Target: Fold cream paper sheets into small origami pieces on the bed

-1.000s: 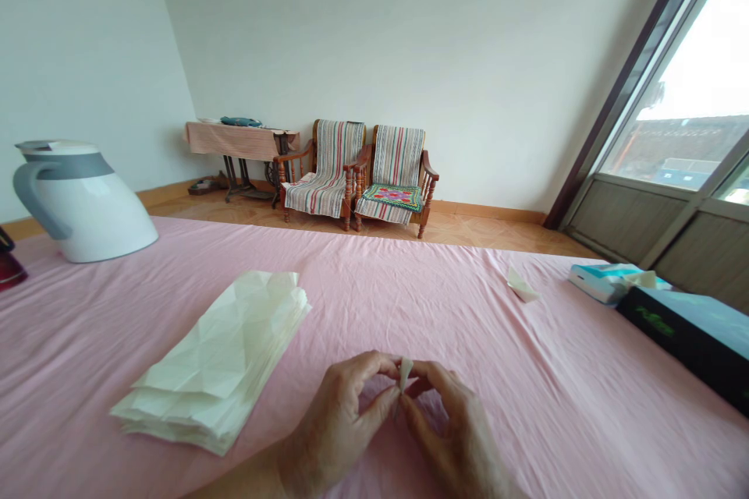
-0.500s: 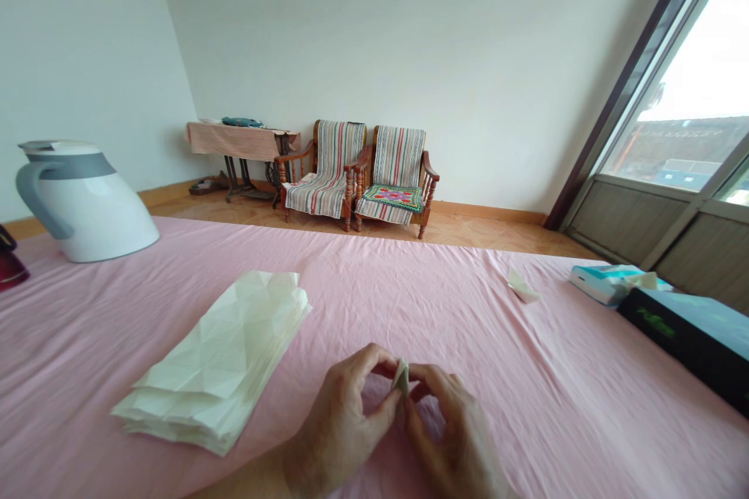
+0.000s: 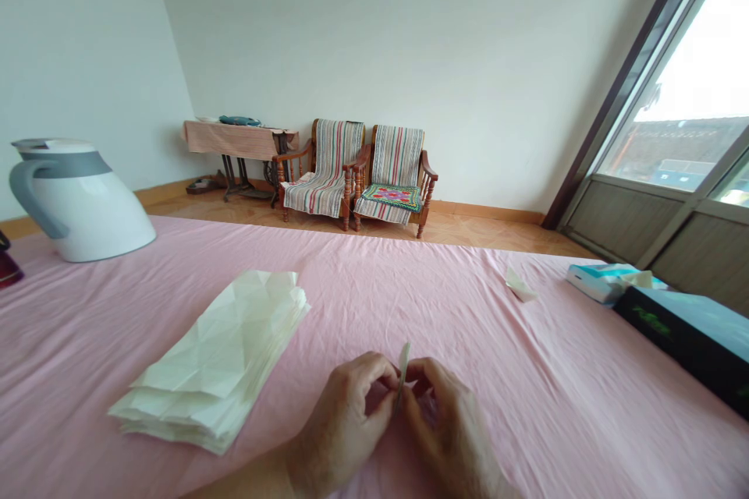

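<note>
Between my two hands, a small folded piece of cream paper (image 3: 404, 359) stands nearly on edge, its tip showing above the fingers. My left hand (image 3: 354, 405) pinches it from the left with thumb and forefinger. From the other side my right hand (image 3: 448, 421) pinches the same paper, the two sets of fingertips almost meeting. The paper's lower part is mostly covered by fingers. To the left lies a thick stack of creased cream paper sheets (image 3: 225, 351). Another small folded paper piece (image 3: 520, 286) rests on the cloth farther off to the right.
A pink cloth (image 3: 351, 288) with wrinkles covers the table. A white and grey jug (image 3: 99, 207) stands at the left, beside a dark red object (image 3: 8, 269). On the right are a tissue pack (image 3: 597, 284) and a black box (image 3: 672, 335). Two wooden chairs (image 3: 389, 160) stand beyond.
The folded paper has turned between my fingers and now shows as a thinner, taller edge. Both hands stay in nearly the same place. The view has shifted slightly.
</note>
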Tool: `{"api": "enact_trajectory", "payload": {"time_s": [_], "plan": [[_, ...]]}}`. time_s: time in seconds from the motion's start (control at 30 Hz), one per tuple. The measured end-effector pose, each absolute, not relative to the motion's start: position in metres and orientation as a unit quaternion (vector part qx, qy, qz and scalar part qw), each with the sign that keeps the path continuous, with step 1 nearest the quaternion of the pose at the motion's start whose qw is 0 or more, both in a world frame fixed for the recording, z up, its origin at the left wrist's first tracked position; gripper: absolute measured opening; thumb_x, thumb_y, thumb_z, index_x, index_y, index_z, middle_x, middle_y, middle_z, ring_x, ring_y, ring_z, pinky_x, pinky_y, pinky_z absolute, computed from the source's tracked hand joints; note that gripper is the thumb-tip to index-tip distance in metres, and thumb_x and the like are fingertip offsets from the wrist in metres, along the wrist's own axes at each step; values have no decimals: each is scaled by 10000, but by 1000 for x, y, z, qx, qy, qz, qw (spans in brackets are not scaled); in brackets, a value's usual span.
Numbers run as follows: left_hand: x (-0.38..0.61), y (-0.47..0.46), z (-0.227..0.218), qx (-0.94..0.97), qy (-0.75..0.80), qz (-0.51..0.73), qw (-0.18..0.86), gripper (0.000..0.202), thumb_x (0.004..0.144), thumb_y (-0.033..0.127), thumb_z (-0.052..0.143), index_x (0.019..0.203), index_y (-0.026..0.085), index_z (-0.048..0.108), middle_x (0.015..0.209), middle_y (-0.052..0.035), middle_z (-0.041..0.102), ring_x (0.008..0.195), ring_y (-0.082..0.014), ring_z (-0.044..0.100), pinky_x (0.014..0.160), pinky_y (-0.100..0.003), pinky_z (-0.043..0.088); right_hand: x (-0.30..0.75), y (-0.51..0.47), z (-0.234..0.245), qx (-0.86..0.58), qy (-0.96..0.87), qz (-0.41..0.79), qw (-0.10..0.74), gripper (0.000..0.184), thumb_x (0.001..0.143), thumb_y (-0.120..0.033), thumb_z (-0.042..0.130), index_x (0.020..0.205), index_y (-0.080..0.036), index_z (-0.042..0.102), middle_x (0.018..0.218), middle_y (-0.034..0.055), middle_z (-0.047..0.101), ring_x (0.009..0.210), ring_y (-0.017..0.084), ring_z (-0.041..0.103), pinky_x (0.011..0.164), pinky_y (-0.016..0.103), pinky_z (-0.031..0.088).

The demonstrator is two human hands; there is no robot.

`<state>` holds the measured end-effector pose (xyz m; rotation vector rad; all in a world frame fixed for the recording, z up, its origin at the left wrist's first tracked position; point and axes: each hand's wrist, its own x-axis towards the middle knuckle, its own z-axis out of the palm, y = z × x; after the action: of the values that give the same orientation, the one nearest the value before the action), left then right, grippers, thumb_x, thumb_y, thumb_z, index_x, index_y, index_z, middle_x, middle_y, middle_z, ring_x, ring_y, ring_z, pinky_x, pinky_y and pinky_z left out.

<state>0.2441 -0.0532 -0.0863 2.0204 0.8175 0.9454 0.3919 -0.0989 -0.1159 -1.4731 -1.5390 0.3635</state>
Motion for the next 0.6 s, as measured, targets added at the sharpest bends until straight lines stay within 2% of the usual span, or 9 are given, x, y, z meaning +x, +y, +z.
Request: {"api": "enact_trajectory", "payload": {"time_s": [0.2, 0.33, 0.43, 0.6], "plan": [[246, -51, -83, 745, 308, 366, 465, 225, 820, 73, 533, 996, 192, 608, 925, -22, 695, 865, -154, 664, 813, -257, 521, 392, -98, -109, -596, -624, 193, 468, 93, 849, -247, 493, 821, -217, 576, 756, 19, 646, 688, 159, 624, 575, 223, 447], [248, -46, -87, 732, 334, 357, 475, 312, 831, 115, 556, 1135, 182, 573, 906, -23, 702, 848, -157, 681, 804, -262, 530, 394, -97, -103, -596, -621, 224, 457, 121, 860, -246, 485, 825, -206, 594, 755, 20, 649, 677, 155, 620, 560, 221, 436], [250, -41, -87, 734, 349, 347, 468, 307, 837, 154, 572, 1144, 164, 582, 861, -24, 706, 795, -160, 686, 755, -254, 531, 395, -95, -101, -597, -629, 224, 445, 123, 844, -234, 492, 795, -199, 600, 735, 19, 645, 640, 147, 604, 541, 221, 425], [252, -40, -83, 736, 352, 353, 458, 226, 838, 186, 589, 1061, 160, 620, 773, -1, 686, 708, -147, 662, 642, -215, 504, 395, -92, -101, -590, -617, 256, 453, 102, 817, -231, 508, 778, -194, 595, 690, 2, 634, 580, 129, 581, 517, 211, 423]]}}
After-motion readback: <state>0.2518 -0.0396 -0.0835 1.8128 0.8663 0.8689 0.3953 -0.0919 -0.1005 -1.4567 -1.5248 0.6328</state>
